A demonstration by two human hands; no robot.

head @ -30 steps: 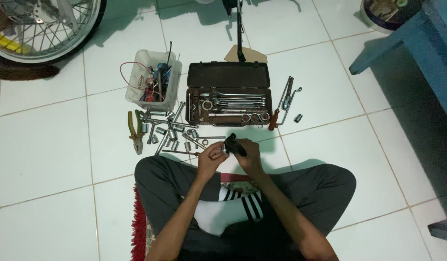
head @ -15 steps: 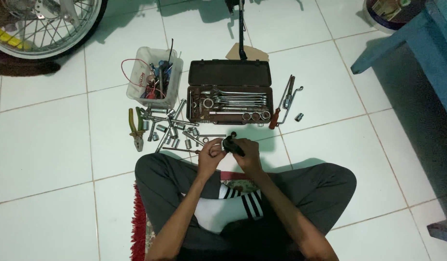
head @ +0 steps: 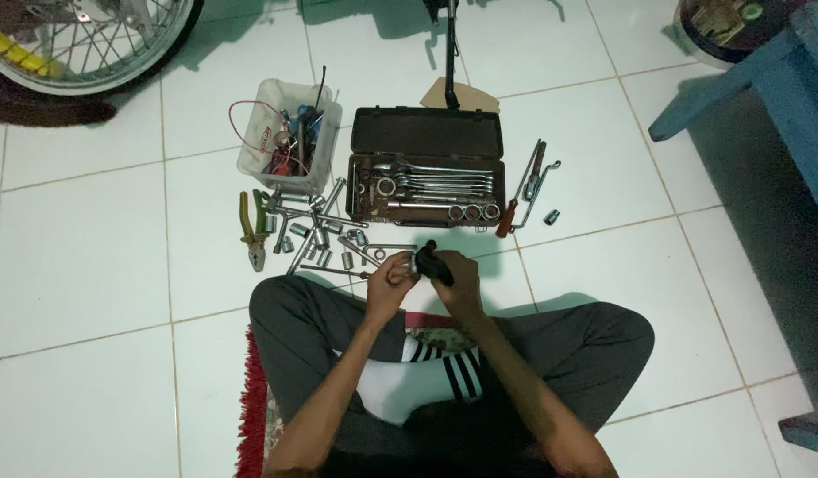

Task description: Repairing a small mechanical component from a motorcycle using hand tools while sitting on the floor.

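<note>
You are holding a short black-handled tool in front of your crossed legs, just above the white tiled floor. Its grip is looking dark, matte and rounded, and a small shiny metal socket is sitting at its left end. Your right hand is wrapping closed around the black grip. Your left hand is curling its fingertips onto the socket, pinching it.

Just beyond your hands, loose chrome sockets and extension bars are lying scattered on the glossy tiles, beside pliers with yellow and green handles. Further out, an open dark tool case is showing a row of bright steel wrenches. To its left, a clear plastic tub is holding screwdrivers and a red wire. A spoked wheel is resting at the far left corner, and blue wooden furniture is standing on the right.
</note>
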